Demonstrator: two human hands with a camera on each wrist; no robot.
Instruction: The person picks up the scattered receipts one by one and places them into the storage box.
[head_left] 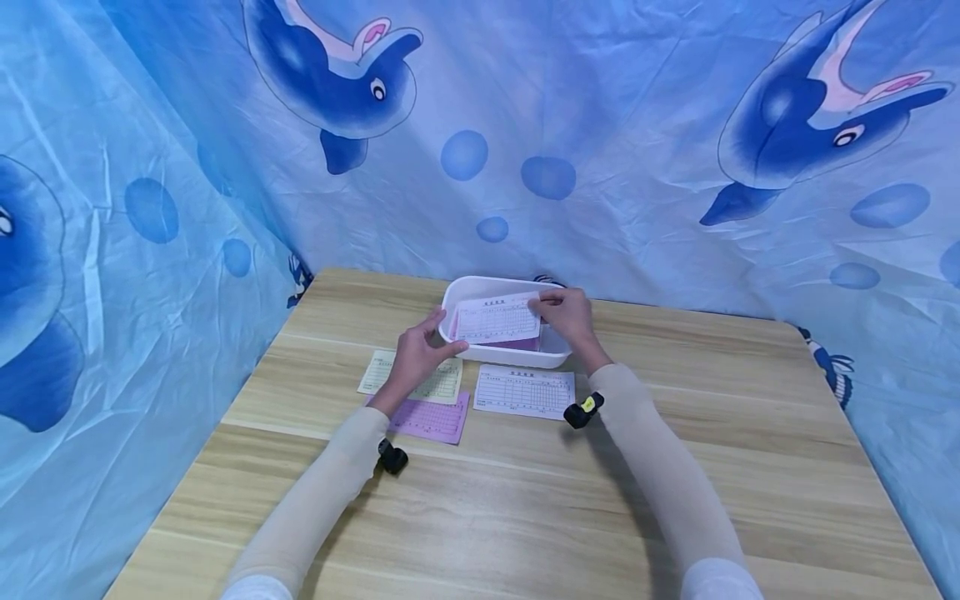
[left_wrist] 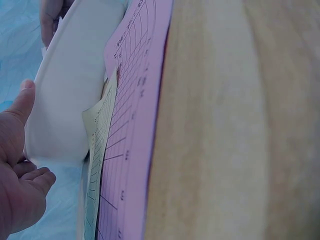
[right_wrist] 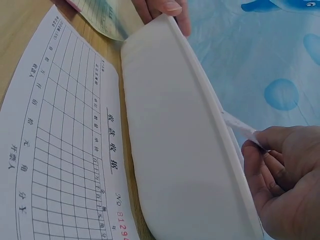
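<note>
A white plastic tub [head_left: 517, 358] stands near the table's back edge. My left hand [head_left: 416, 358] grips its left end, thumb at the front rim and fingers at the far side. Over the tub, my right hand [head_left: 567, 317] pinches the right end of a white receipt slip [head_left: 495, 321]; the right wrist view shows that slip [right_wrist: 240, 125] edge-on between thumb and fingers. Purple paper shows beneath it inside the tub. In front lie another white receipt [head_left: 525, 392], a pale green slip [head_left: 438, 385] and a purple slip [head_left: 435, 419], partly overlapped by the green one.
The wooden table [head_left: 510, 508] extends toward me and to the right. A blue curtain [head_left: 600, 233] with dolphin prints hangs behind and at both sides. Small black cameras [head_left: 392, 457] are strapped to both wrists.
</note>
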